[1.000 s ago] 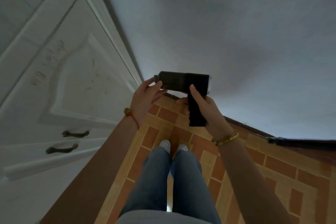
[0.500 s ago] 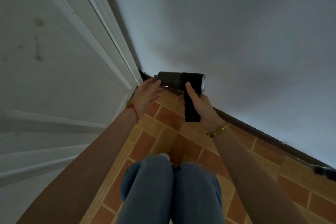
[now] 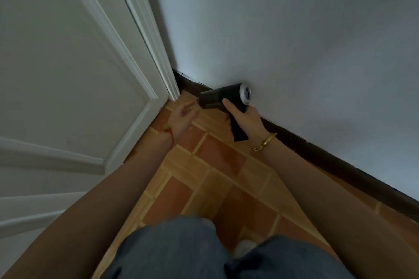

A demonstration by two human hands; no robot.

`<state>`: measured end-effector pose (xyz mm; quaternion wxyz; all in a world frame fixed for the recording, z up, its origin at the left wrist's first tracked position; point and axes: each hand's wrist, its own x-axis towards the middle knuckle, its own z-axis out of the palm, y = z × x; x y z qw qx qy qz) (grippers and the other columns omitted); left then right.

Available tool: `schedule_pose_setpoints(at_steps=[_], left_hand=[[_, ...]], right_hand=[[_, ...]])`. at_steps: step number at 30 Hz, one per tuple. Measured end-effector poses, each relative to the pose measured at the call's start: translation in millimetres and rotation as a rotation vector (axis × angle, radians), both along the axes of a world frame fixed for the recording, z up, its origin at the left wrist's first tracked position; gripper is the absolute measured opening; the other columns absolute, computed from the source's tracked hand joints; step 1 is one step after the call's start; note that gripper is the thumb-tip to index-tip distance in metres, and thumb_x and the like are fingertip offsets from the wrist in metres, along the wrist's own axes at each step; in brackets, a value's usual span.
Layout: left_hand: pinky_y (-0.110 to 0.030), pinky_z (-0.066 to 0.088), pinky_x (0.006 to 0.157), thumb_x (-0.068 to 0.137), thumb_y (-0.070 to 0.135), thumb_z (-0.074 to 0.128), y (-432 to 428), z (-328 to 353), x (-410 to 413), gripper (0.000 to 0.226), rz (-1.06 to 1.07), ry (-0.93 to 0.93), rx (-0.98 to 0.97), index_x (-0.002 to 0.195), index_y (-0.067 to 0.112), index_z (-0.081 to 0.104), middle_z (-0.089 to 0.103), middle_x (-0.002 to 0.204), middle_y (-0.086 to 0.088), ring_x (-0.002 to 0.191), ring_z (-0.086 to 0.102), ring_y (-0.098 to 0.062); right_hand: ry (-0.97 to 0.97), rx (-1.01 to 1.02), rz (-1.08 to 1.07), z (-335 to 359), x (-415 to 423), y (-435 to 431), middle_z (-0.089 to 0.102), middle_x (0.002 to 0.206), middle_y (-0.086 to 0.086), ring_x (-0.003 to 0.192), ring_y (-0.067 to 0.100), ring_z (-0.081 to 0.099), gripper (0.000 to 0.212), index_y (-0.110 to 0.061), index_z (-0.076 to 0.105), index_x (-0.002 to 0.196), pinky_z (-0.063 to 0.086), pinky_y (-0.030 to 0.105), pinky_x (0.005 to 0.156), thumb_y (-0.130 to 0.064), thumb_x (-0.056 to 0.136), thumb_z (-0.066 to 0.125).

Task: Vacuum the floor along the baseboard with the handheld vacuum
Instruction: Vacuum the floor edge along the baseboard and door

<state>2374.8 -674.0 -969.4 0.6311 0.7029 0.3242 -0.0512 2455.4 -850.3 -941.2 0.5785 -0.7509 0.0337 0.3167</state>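
A black handheld vacuum (image 3: 218,97) with a silver rear cap hangs just above the tiled floor (image 3: 217,158), its nozzle pointing left toward the corner. My right hand (image 3: 246,120) grips its handle. The dark baseboard (image 3: 317,152) runs behind it along the foot of the pale wall, from the corner down to the right. My left hand (image 3: 183,118) hovers blurred just left of the nozzle, fingers loose, holding nothing and apart from the vacuum.
A white panelled door (image 3: 74,88) with its frame (image 3: 156,52) fills the left side and meets the wall at the corner. My knees in blue jeans (image 3: 181,253) are low at the bottom, with a white shoe between them.
I have crouched lower and the view has closed in on the corner. My left hand has let go of the vacuum's nozzle. The vacuum has dropped toward the floor by the baseboard.
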Motion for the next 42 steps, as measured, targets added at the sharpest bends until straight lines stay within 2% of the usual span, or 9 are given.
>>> schedule_pose_setpoints(at_steps=[3,6,10,12,15,18,21,27,42], left_hand=[[-0.027,0.048,0.089,0.096,0.031,0.059,5.8,-27.7,5.7,0.048,-0.025,0.005,0.156,0.141,0.02,0.048,0.058,0.133,0.001,0.12,0.056,-0.016],[-0.028,0.046,0.091,0.096,0.029,0.058,7.4,-53.8,9.1,0.049,-0.071,0.05,0.314,0.142,0.021,0.046,0.054,0.138,-0.001,0.124,0.054,-0.021],[-0.039,0.04,0.11,0.093,0.021,0.06,9.1,-80.7,14.6,0.056,-0.17,0.081,0.575,0.146,0.018,0.04,0.04,0.151,-0.007,0.137,0.04,-0.026],[-0.039,0.037,0.11,0.091,0.018,0.061,12.9,-94.8,17.5,0.06,-0.199,0.082,0.647,0.147,0.016,0.038,0.035,0.153,-0.008,0.139,0.035,-0.028],[-0.041,0.038,0.108,0.09,0.016,0.062,18.5,-117.2,20.4,0.063,-0.222,0.103,0.725,0.148,0.016,0.037,0.031,0.154,-0.006,0.138,0.033,-0.031],[-0.047,0.039,0.109,0.089,0.017,0.062,17.2,-132.9,21.2,0.065,-0.201,0.131,0.771,0.149,0.015,0.035,0.029,0.155,-0.005,0.136,0.033,-0.032],[-0.05,0.04,0.106,0.09,0.02,0.061,16.2,-140.9,21.9,0.065,-0.224,0.169,0.824,0.149,0.017,0.034,0.027,0.156,-0.003,0.136,0.032,-0.031],[-0.05,0.039,0.104,0.091,0.024,0.061,29.8,-143.0,24.5,0.063,-0.26,0.205,0.865,0.149,0.02,0.035,0.028,0.156,0.0,0.134,0.032,-0.03],[-0.052,0.034,0.108,0.092,0.029,0.057,32.6,-149.0,17.0,0.063,-0.334,0.267,0.919,0.149,0.023,0.033,0.027,0.157,-0.002,0.139,0.025,-0.033]], right_hand=[[-0.07,-0.008,0.059,-24.3,13.0,14.7,0.065,0.065,0.009,0.047,0.016,0.058,0.029,-0.009,0.066,0.081,0.055,0.028,0.054,-0.036,0.091,0.071],[-0.24,-0.078,0.155,-47.2,22.3,30.2,0.064,0.061,0.005,0.043,0.011,0.057,0.028,-0.01,0.064,0.085,0.054,0.026,0.054,-0.037,0.092,0.07],[-0.409,-0.185,0.292,-70.9,33.9,48.7,0.072,0.07,0.018,0.054,0.027,0.069,0.037,-0.006,0.065,0.091,0.063,0.04,0.06,-0.042,0.089,0.072],[-0.446,-0.177,0.311,-80.9,39.6,58.5,0.074,0.079,0.017,0.06,0.029,0.072,0.044,-0.004,0.067,0.101,0.062,0.048,0.061,-0.045,0.087,0.073],[-0.522,-0.17,0.321,-98.7,44.1,74.0,0.075,0.097,0.011,0.077,0.027,0.074,0.052,-0.009,0.065,0.118,0.063,0.047,0.07,-0.049,0.085,0.074],[-0.631,-0.236,0.385,-110.2,45.6,85.7,0.072,0.116,0.009,0.104,0.026,0.069,0.066,-0.012,0.056,0.134,0.058,0.041,0.088,-0.054,0.086,0.071],[-0.7,-0.27,0.414,-119.1,45.5,95.7,0.071,0.117,0.011,0.103,0.03,0.069,0.073,-0.013,0.048,0.142,0.057,0.043,0.083,-0.058,0.087,0.066],[-0.744,-0.334,0.399,-129.0,48.0,110.0,0.07,0.117,0.015,0.105,0.037,0.068,0.076,-0.012,0.043,0.145,0.052,0.038,0.077,-0.058,0.089,0.064],[-0.672,-0.37,0.388,-135.5,44.1,110.6,0.068,0.123,0.016,0.11,0.037,0.067,0.075,-0.009,0.044,0.143,0.057,0.045,0.084,-0.057,0.09,0.064]])
